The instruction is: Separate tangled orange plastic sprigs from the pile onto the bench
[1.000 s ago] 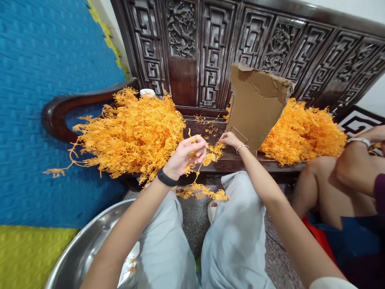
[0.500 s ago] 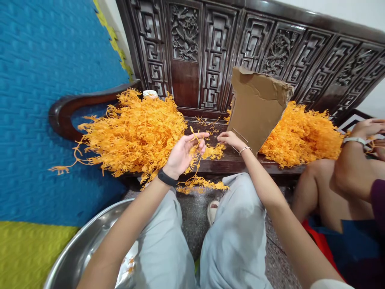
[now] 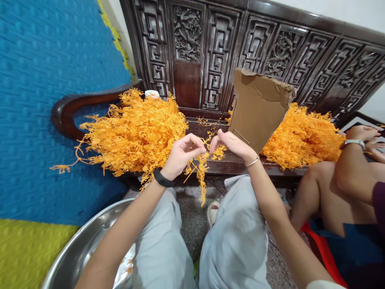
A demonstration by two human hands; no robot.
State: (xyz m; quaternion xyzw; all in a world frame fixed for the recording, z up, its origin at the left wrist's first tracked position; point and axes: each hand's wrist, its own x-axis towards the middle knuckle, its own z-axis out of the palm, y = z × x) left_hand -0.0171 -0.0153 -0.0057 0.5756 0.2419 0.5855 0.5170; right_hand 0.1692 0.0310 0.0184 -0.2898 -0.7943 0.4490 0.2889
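An orange sprig [image 3: 201, 170] hung between both hands just above the tabletop [image 3: 228, 162] edge, its tail dangling below them. The left hand [image 3: 180, 154] had its grip pinched on the sprig's upper strands; the right hand [image 3: 231, 143] pinched the same sprig just beside it. Left of the left grip lay a big orange heap [image 3: 135, 134]. Behind the right grip leaned a cardboard sheet [image 3: 258, 108], with another orange heap [image 3: 303, 138] beyond. Another person's hand [image 3: 365, 134] rested far right. A steel basin [image 3: 81, 249] sat below.
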